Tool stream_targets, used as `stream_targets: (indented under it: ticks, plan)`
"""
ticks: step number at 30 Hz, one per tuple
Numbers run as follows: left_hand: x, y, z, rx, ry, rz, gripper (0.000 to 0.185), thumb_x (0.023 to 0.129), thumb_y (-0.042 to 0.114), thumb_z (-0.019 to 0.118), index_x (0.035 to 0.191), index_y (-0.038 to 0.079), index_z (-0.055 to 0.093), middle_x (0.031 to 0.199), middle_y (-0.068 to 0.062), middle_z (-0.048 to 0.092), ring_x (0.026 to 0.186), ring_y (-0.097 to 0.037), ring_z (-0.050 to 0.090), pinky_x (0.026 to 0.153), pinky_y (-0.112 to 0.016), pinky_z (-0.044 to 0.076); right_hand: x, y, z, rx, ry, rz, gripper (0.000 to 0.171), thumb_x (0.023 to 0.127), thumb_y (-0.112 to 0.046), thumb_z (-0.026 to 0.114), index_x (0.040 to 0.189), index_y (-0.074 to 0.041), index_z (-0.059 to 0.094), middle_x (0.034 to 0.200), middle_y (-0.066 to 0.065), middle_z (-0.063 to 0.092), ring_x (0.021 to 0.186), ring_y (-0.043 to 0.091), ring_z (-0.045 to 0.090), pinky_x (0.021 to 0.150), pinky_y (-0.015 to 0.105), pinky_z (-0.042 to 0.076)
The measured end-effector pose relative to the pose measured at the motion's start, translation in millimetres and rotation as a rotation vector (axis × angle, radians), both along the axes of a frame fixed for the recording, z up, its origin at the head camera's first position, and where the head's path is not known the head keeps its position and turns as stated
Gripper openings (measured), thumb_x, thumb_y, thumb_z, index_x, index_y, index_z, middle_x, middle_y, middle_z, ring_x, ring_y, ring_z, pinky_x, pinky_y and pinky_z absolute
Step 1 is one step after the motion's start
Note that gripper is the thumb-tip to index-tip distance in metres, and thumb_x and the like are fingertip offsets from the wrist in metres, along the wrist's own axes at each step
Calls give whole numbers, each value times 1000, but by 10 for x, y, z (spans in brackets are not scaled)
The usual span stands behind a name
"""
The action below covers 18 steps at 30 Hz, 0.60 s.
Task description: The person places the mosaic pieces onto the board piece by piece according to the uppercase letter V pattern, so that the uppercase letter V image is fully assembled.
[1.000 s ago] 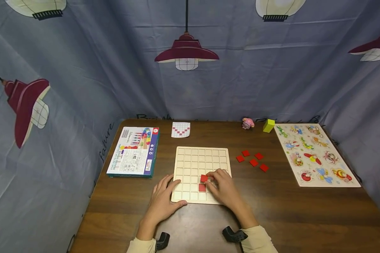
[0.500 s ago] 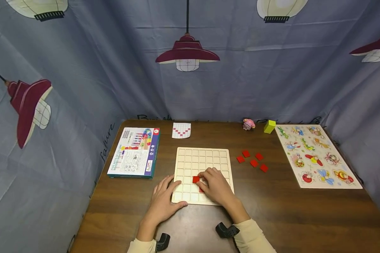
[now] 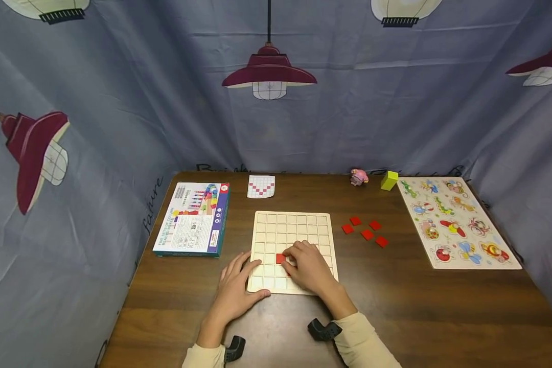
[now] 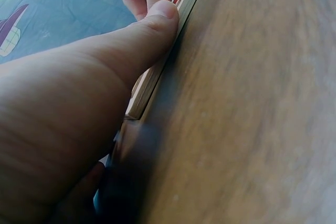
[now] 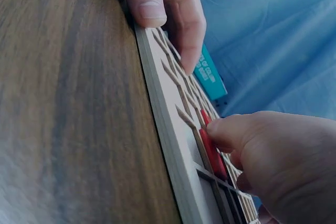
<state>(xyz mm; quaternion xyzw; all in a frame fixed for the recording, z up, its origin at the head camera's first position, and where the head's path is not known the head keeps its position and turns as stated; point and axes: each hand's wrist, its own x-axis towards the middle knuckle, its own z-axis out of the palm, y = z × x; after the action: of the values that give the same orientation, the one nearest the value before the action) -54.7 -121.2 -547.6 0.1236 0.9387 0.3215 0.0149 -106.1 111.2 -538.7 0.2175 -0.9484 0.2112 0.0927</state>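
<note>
Placing, apparently, a pinched red square tile [image 3: 280, 258], the right hand [image 3: 309, 268] must align it, spread left hand [image 3: 233, 288] touching the pale wooden grid board [image 3: 292, 229].

In the head view, the right hand [image 3: 307, 267] had shifted left over the wooden board [image 3: 269, 239], bringing the red tile [image 3: 280, 258] from just behind the other tile [image 5: 212, 156] to the square diagonally beyond and left of it. The red tile, askew a second earlier, now lined up with the squares. The hand had come to cover most of the other tile; its sleeve [image 3: 367, 346] had followed leftward.
</note>
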Motion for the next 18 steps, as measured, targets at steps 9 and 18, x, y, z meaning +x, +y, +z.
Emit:
stream_targets:
  ticks: [9, 18]
  plan:
    - [15, -15, 17, -17, 1, -4, 79, 77, 57, 83, 143, 23, 58, 161, -9, 41, 151, -34, 34, 118, -61, 29, 1, 80, -13, -96, -48, -17, 22, 87, -33, 81, 103, -18, 78, 85, -10, 64, 79, 8, 52, 78, 32, 46]
    - [9, -1, 2, 4, 29, -5, 78, 76, 55, 84, 142, 23, 58, 160, -11, 41, 150, -36, 35, 117, -62, 30, -143, 922, -53, -352, 15, -153, 26, 84, -19, 84, 108, -9, 79, 84, -3, 68, 78, 11, 59, 69, 24, 49]
